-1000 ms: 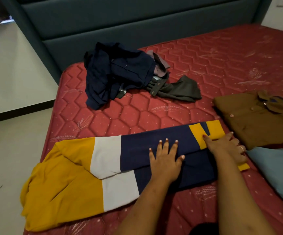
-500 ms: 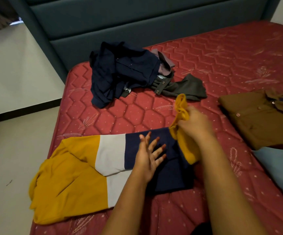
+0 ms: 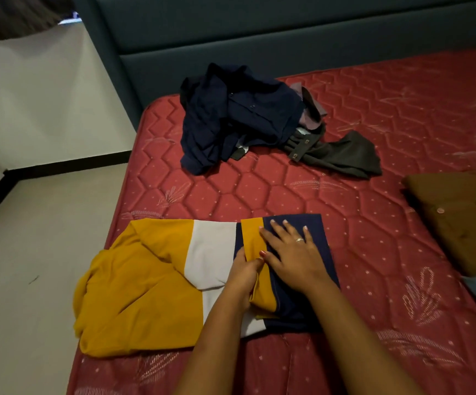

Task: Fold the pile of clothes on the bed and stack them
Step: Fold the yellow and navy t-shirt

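Red quilted mattress [image 3: 373, 238] looked squishy, so firm pressing seemed smart: colour-block shirt [image 3: 157, 280] lay under the right hand [image 3: 293, 252], fingers flat, while the left hand [image 3: 242, 272] pinched its yellow edge beside them.

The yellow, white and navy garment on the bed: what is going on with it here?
A person is folding the colour-block garment on the red mattress. The right hand lies flat on the navy end, already folded over, and the left hand seems to pinch the yellow band at the fold. The yellow end is not yet folded. A pile of dark clothes lies near the headboard, and a folded brown shirt lies at the right.
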Available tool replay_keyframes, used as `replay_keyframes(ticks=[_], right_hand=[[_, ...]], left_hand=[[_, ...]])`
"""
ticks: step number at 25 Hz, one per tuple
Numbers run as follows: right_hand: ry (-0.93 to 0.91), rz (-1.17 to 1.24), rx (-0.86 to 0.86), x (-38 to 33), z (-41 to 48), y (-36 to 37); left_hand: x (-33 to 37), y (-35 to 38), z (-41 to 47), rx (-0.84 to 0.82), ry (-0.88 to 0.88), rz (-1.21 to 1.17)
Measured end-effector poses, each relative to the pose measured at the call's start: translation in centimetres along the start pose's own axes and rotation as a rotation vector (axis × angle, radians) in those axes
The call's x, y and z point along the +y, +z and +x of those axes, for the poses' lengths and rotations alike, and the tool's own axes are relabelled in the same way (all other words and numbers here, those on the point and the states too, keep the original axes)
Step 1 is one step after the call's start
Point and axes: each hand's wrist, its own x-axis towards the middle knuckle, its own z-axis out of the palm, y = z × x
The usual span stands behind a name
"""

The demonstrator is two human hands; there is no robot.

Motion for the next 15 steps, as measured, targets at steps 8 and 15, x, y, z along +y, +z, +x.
replay_keyframes(ticks=[8, 15], right_hand=[[0.007, -0.070, 0.018, -0.7, 0.3, 3.4], [0.683, 0.467, 0.082, 3.5, -0.7, -1.7]], left_hand=[[-2.6, -1.6, -2.5, 0.400, 0.628, 1.045], [-1.0, -5.8, -2.9, 0.144, 0.439, 1.324]])
